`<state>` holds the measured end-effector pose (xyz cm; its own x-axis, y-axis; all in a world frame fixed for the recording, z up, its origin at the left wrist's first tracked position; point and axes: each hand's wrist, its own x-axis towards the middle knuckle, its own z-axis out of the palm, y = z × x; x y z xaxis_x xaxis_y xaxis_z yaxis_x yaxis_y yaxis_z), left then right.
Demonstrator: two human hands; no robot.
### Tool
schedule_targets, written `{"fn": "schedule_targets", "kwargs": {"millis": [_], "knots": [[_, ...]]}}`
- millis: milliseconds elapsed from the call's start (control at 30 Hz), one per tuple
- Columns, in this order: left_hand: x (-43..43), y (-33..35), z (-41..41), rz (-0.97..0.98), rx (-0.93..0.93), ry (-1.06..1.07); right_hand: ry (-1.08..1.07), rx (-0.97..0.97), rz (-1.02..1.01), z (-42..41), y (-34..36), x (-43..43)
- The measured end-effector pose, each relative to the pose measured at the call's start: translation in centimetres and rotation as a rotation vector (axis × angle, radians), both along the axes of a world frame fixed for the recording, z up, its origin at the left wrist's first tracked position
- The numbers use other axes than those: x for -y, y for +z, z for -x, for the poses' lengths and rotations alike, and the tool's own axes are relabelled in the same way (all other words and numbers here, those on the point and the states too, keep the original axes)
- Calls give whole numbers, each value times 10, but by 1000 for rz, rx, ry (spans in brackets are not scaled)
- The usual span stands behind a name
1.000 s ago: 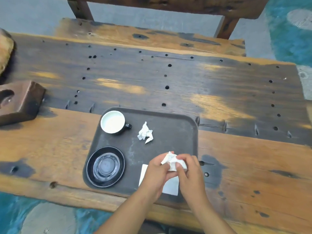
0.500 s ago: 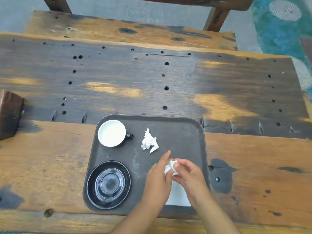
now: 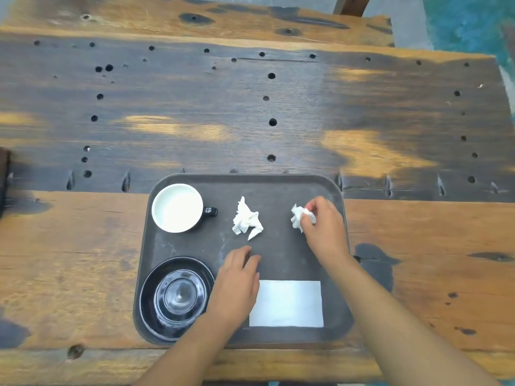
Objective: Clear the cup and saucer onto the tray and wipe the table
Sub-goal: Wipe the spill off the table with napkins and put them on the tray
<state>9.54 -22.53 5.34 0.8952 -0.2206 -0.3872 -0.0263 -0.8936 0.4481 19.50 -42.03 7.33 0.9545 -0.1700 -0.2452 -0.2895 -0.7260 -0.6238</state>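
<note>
Cup (image 3: 177, 208) at tray (image 3: 281, 182) 10 o'clock, saucer (image 3: 175, 298) at 7 o'clock. Right hand (image 3: 323, 229) pinches crumpled tissue (image 3: 296, 218) at 2 o'clock. Left hand (image 3: 237, 280) loosely curled, empty, over tray centre.

tray (image 3: 338, 316) on table (image 3: 418, 246) | cup (image 3: 177, 208) behind saucer (image 3: 175, 298), left | crumpled napkin (image 3: 246, 220) centre

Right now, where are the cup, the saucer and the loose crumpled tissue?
cup (image 3: 177, 208), head view, on its white inside.
saucer (image 3: 176, 298), head view, on its glossy centre well.
loose crumpled tissue (image 3: 246, 220), head view, on its middle folds.
</note>
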Motion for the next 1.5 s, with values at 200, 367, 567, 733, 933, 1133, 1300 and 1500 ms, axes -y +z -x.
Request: {"fn": "schedule_targets", "kwargs": {"millis": [200,367,567,733,933,1133,1300,1500], "knots": [[-1,-12,15,-245,-30,-70,87,155,167,-15,-19,-3],[-9,-20,14,-278,-28,-112,288,84,283,-22,-30,-6],[-13,-23,17,-297,-13,-160,250,50,335,-23,-37,-13],[-12,-24,18,-288,-5,-169,236,38,327,-28,-46,-15],[-9,-22,14,-321,-29,-191,248,-45,369,-31,-44,-19],[-12,-5,-5,-256,-106,-195,264,-156,288,-32,-10,-11],[-34,27,-10,-38,-110,-74,192,-96,219,-3,19,10],[-84,59,17,45,22,370,63,-69,151,49,22,45]]}}
